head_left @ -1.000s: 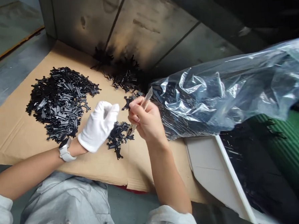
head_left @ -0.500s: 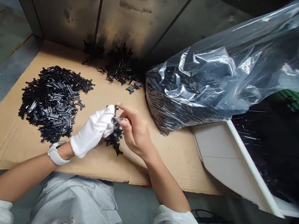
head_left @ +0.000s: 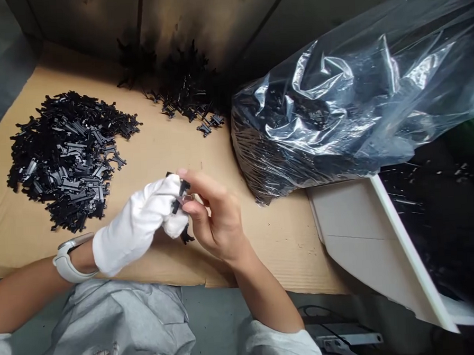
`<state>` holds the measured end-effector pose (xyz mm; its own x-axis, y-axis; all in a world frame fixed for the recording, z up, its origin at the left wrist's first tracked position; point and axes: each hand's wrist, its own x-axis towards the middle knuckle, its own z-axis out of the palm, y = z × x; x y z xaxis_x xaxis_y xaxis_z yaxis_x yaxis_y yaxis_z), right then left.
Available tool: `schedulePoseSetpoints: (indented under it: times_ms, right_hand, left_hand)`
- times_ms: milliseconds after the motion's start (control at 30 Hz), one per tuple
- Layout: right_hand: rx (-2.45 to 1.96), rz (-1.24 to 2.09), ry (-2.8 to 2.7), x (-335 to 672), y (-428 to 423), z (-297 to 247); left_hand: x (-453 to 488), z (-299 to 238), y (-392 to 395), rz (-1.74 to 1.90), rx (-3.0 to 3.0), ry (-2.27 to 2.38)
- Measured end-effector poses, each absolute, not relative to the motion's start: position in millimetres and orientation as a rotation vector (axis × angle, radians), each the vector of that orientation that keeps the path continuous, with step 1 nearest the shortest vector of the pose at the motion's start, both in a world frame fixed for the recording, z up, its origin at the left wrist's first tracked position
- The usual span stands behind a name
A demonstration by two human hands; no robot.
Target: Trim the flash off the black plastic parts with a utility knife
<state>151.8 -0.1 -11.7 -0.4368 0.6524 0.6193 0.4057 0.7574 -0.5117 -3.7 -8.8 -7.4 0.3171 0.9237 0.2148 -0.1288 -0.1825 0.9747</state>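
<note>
A flattened cardboard sheet (head_left: 272, 239) spreads across most of the view, its far edge against a stained metal wall (head_left: 213, 20). To the right, a clear plastic bag (head_left: 329, 114) packed with black plastic parts lies on the cardboard, and below it sits a white-rimmed tray (head_left: 354, 224) holding more dark parts. On the left of the sheet is a large loose pile of black parts (head_left: 65, 160), while a thinner scatter of them (head_left: 185, 95) runs along the foot of the wall. The two hands meet near the middle of the cardboard, just above its surface. The left hand (head_left: 138, 227), in a white cloth glove, has a white watch (head_left: 68, 260) on its wrist; its gloved fingers (head_left: 170, 189) are bunched tightly together around a small black plastic part (head_left: 181, 196). The bare right hand (head_left: 219, 215) reaches in from the other side, its thumb and forefinger nearly closed in a narrow pinch at that same part, with the remaining fingers curled behind. A small shiny tip (head_left: 188, 199) shows between them, but it is too hidden to tell exactly what it is.
</note>
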Motion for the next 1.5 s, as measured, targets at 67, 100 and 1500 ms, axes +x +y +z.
schedulePoseSetpoints:
  times_ms: [67, 100, 1500]
  right_hand:
    - [-0.806, 0.365, -2.079, 150.8, -1.0, -11.5]
    - [-0.815, 0.360, -2.078, 150.6, -1.2, -11.6]
    - [-0.800, 0.745, -1.905, 156.2, -0.5, -11.1]
  left_hand:
    - [-4.6, -8.8, -10.4, 1.102, 1.342, 0.751]
    - [-4.9, -9.0, -11.1, 1.079, 1.313, 0.742]
    - [-3.4, -9.8, -15.5, 0.888, 1.096, 0.643]
